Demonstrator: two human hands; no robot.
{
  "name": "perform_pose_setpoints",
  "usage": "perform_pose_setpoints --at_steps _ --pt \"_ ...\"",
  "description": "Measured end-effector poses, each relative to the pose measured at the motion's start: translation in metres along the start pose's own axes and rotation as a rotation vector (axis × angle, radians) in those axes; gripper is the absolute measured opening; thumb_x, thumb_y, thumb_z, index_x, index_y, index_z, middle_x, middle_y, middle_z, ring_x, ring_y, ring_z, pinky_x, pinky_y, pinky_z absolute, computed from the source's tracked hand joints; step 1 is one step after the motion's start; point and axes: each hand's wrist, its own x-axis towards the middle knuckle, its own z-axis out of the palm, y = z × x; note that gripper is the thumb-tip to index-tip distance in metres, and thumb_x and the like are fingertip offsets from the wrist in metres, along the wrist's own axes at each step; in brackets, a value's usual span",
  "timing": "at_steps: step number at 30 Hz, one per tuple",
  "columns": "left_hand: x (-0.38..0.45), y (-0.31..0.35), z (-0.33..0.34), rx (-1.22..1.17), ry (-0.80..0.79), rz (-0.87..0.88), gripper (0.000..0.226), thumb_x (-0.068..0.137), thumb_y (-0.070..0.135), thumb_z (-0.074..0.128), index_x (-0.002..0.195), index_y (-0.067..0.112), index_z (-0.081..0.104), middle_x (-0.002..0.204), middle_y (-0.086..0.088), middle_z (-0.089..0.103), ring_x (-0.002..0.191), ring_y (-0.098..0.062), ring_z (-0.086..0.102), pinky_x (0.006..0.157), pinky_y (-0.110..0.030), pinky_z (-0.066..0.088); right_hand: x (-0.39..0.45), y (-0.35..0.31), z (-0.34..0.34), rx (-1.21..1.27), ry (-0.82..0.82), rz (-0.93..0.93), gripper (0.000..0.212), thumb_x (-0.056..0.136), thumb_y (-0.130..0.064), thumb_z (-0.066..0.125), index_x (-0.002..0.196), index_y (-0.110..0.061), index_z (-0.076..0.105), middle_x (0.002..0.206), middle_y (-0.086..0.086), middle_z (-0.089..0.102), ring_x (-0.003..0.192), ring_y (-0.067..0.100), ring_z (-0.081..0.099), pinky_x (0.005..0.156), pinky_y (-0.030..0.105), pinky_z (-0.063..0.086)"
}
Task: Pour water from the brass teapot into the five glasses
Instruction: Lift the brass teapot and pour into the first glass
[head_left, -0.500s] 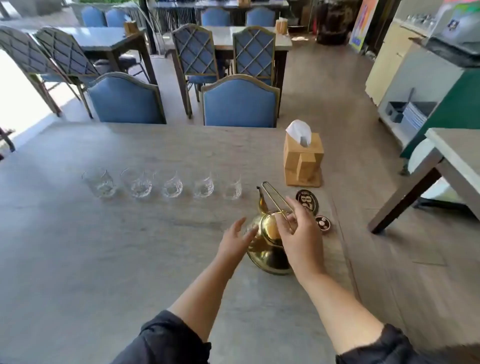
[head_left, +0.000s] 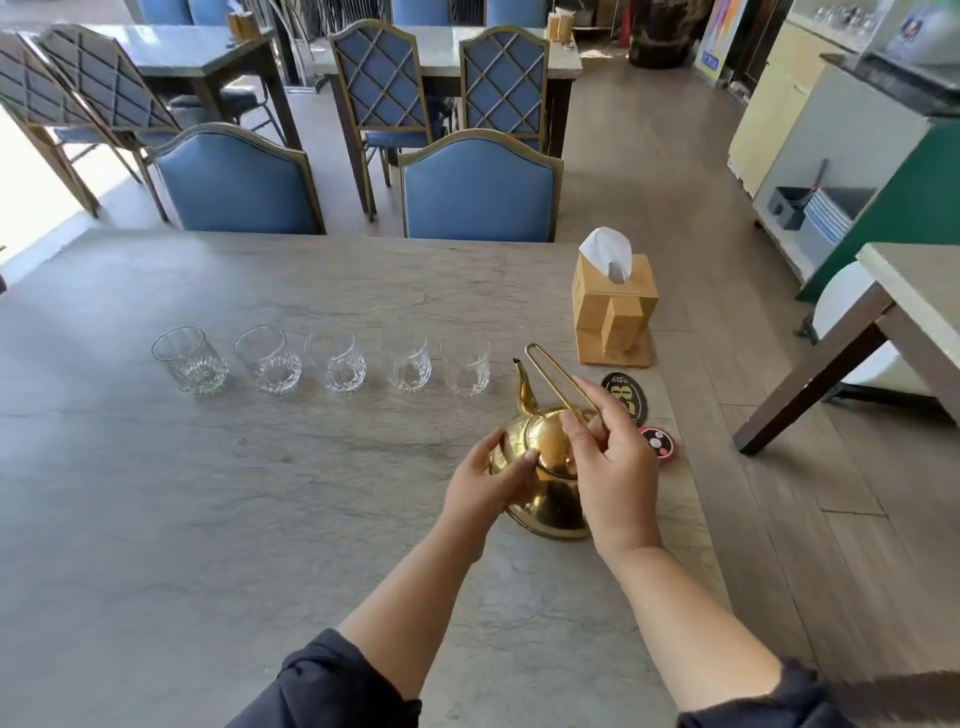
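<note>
Head view of a grey stone-look table (head_left: 156, 519) with both hands on a brass teapot (head_left: 545, 467) near its right edge. The teapot stands on the table, spout (head_left: 523, 387) pointing away from the person toward the row of glasses, its wire handle (head_left: 556, 382) tilted up and back toward the far side.

The right hand (head_left: 615, 467) comes over the teapot from the right — its thumb and forefinger are pinched on the near end of the wire handle, with the remaining fingers (head_left: 576, 434) curled down over the lid (head_left: 550, 447). The left hand (head_left: 485, 486) lies against the left flank of the teapot; its fingers are slightly spread and pressed flat on the brass, the thumb tip resting at the lid's edge, not closed around anything.

Five clear glasses (head_left: 337, 364) stand upright in a line beyond the fingertips, running leftward from just past the spout; the rightmost glass (head_left: 467, 369) is near the spout but not touching it. Whether they hold water cannot be told.

Just right of the right hand's fingers lie a dark oval number plate (head_left: 631, 397) and a small round call button (head_left: 660, 441). Beyond these stands a wooden tissue box (head_left: 615, 306) with a white tissue sticking out — well apart from the teapot. Two blue chairs (head_left: 478, 192) face the far edge.
</note>
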Motion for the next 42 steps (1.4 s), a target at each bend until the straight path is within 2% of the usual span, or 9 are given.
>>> perform_pose_setpoints --at_steps 4,8,16,20,25,28,31,35,42 --pt "0.002 0.024 -0.014 -0.009 0.021 0.044 0.090 0.055 0.063 0.084 0.137 0.042 0.052 0.142 -0.005 0.056 0.114 -0.022 0.067 0.095 -0.043 0.057 0.024 -0.021 0.008 0.024 -0.049 -0.009 0.039 0.093 -0.024 0.063 0.131 -0.022 0.060 0.061 -0.011 0.045 0.059 0.010 0.052 0.063 0.021 0.052" --pt "0.007 0.049 -0.030 0.028 -0.021 0.054 0.078 0.073 0.054 0.081 0.142 0.038 0.050 0.132 -0.009 0.064 0.103 -0.020 0.072 0.075 -0.034 0.061 0.050 -0.041 0.018 -0.010 -0.071 -0.026 0.040 0.093 -0.028 0.062 0.132 -0.020 0.061 0.059 -0.013 0.046 0.058 -0.002 0.054 0.055 0.004 0.043" --pt "0.010 0.063 -0.049 0.028 -0.080 -0.042 0.070 0.080 0.051 0.076 0.142 0.032 0.050 0.109 -0.006 0.068 0.096 -0.025 0.074 0.082 -0.044 0.063 0.078 -0.060 0.043 -0.110 -0.178 -0.097 0.034 0.094 -0.022 0.062 0.128 -0.024 0.064 0.068 -0.024 0.054 0.052 -0.004 0.051 0.046 0.004 0.040" --pt "0.010 0.058 -0.051 0.049 -0.114 -0.082 0.072 0.080 0.054 0.073 0.143 0.028 0.048 0.109 -0.010 0.070 0.098 -0.027 0.074 0.088 -0.047 0.061 0.084 -0.058 0.050 -0.162 -0.208 -0.067 0.025 0.094 -0.021 0.062 0.117 -0.022 0.072 0.050 -0.024 0.040 0.044 -0.004 0.049 0.039 0.006 0.034" --pt "0.011 0.055 -0.050 0.046 -0.134 -0.107 0.073 0.083 0.057 0.070 0.144 0.024 0.048 0.111 -0.013 0.069 0.100 -0.029 0.073 0.080 -0.044 0.063 0.093 -0.061 0.058 -0.246 -0.280 -0.051 0.022 0.094 -0.025 0.061 0.113 -0.027 0.074 0.052 -0.020 0.051 0.037 0.001 0.046 0.036 0.007 0.032" --pt "0.012 0.055 -0.052 0.030 -0.145 -0.111 0.071 0.084 0.058 0.067 0.143 0.022 0.049 0.099 -0.011 0.071 0.090 -0.025 0.074 0.081 -0.045 0.063 0.101 -0.068 0.064 -0.318 -0.329 -0.052 0.023 0.095 -0.026 0.060 0.114 -0.028 0.073 0.085 -0.007 0.074 0.044 0.001 0.048 0.042 0.004 0.031" --pt "0.013 0.055 -0.053 0.025 -0.158 -0.115 0.070 0.085 0.058 0.066 0.142 0.022 0.050 0.093 -0.011 0.071 0.087 -0.026 0.074 0.084 -0.048 0.062 0.107 -0.072 0.069 -0.333 -0.349 -0.048 0.023 0.095 -0.025 0.060 0.115 -0.025 0.072 0.122 -0.001 0.069 0.085 0.010 0.067 0.062 0.010 0.041" --pt "0.011 0.058 -0.054 0.025 -0.173 -0.122 0.065 0.088 0.057 0.064 0.143 0.024 0.052 0.095 -0.012 0.071 0.086 -0.028 0.073 0.082 -0.045 0.063 0.113 -0.076 0.074 -0.363 -0.365 -0.026 0.023 0.096 -0.025 0.059 0.115 -0.024 0.072 0.127 0.000 0.066 0.108 0.017 0.064 0.073 0.016 0.042" --pt "0.012 0.060 -0.054 -0.007 -0.206 -0.137 0.059 0.088 0.056 0.063 0.138 0.025 0.057 0.100 -0.015 0.071 0.092 -0.031 0.072 0.085 -0.046 0.062 0.125 -0.077 0.078 -0.432 -0.399 -0.032 0.022 0.096 -0.025 0.059 0.113 -0.024 0.074 0.121 0.001 0.070 0.086 0.009 0.058 0.055 0.011 0.034"
